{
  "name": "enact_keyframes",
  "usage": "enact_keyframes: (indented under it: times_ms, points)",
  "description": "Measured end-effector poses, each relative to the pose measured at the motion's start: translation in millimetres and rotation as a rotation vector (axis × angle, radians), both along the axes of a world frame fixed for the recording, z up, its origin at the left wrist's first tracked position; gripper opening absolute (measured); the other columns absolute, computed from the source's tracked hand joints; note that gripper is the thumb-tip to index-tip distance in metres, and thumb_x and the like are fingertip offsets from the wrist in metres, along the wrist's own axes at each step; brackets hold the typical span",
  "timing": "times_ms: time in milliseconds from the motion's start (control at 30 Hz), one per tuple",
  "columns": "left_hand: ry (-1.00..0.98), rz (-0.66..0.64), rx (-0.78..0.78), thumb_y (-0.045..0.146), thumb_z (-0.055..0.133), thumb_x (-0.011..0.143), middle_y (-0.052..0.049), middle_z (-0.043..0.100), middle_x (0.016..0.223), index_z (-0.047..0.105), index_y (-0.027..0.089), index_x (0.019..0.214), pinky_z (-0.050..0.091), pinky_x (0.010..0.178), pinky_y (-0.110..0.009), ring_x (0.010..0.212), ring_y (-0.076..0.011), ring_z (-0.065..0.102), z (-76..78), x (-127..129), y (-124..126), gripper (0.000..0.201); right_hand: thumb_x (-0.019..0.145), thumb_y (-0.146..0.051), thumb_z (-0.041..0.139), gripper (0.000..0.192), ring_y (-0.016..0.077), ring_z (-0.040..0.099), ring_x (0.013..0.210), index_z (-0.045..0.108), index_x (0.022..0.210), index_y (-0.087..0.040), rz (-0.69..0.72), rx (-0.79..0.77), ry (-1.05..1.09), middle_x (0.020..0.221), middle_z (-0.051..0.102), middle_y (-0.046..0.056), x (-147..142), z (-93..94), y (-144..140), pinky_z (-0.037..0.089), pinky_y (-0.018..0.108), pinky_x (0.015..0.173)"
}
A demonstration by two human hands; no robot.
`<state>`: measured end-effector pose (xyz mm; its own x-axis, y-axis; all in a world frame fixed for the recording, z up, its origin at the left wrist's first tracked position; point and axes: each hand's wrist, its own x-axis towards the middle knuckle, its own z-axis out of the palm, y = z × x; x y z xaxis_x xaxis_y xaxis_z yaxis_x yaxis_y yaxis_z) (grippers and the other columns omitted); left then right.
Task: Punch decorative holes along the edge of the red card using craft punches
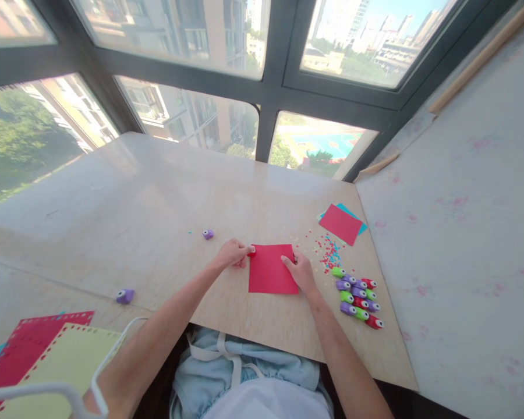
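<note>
A square sheet of red paper (271, 270) lies in front of me on the table. At its upper left corner my left hand (233, 254) is closed on a small red paper punch (252, 251), thumb pressed on its top. My right hand (300, 271) grips the sheet's right edge, with the thumb on top and the fingers partly hidden at the edge. To the right stand several small punches (358, 294) in purple, green and red, grouped in rows. Red, blue and pale paper bits (330, 254) lie scattered behind them.
Cut sheets (340, 224) are stacked at the back right by the wall. One purple punch (208, 234) stands beyond my left hand, another purple punch (124, 296) farther left. Hole-edged yellow paper (70, 355) lies at lower left, near a white curved rod (48, 389). Windows border the table's back.
</note>
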<state>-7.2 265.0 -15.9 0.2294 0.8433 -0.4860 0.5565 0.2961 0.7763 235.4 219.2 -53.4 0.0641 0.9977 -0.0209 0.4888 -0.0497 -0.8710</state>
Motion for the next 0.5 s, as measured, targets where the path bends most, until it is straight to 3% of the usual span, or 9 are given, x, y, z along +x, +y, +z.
enact_keyframes:
  times_ms: [100, 233, 500]
  points:
    - [-0.056, 0.035, -0.084, 0.051, 0.057, 0.083, -0.003, 0.052, 0.041, 0.051, 0.016, 0.044, 0.039, 0.043, -0.021, 0.044, -0.0137, 0.057, -1.0, -2.2, 0.7, 0.053, 0.081, -0.043, 0.056, 0.032, 0.0205, 0.063, 0.069, 0.066, 0.094, -0.015, 0.001, 0.007, -0.003, 0.081, 0.071, 0.006, 0.2, -1.9, 0.4, 0.048, 0.030, 0.066]
    - [-0.092, 0.108, -0.174, 0.053, 0.067, 0.075, -0.004, 0.057, 0.046, 0.059, 0.014, 0.054, 0.048, 0.050, -0.024, 0.051, -0.0169, 0.063, -1.0, -4.3, 2.3, 0.044, 0.081, -0.042, 0.056, 0.031, 0.0219, 0.065, 0.072, 0.067, 0.092, -0.015, 0.001, 0.018, -0.005, 0.084, 0.072, 0.008, 1.2, -5.9, 1.1, 0.050, 0.032, 0.068]
    - [-0.169, 0.156, -0.239, 0.050, 0.072, 0.069, -0.006, 0.063, 0.054, 0.063, 0.014, 0.061, 0.052, 0.053, -0.026, 0.058, -0.0196, 0.067, -5.8, -5.7, 4.0, 0.037, 0.081, -0.042, 0.058, 0.030, 0.0256, 0.069, 0.081, 0.066, 0.094, -0.017, 0.019, 0.009, 0.051, 0.092, 0.073, 0.010, 2.0, -6.5, 0.8, 0.053, 0.034, 0.068]
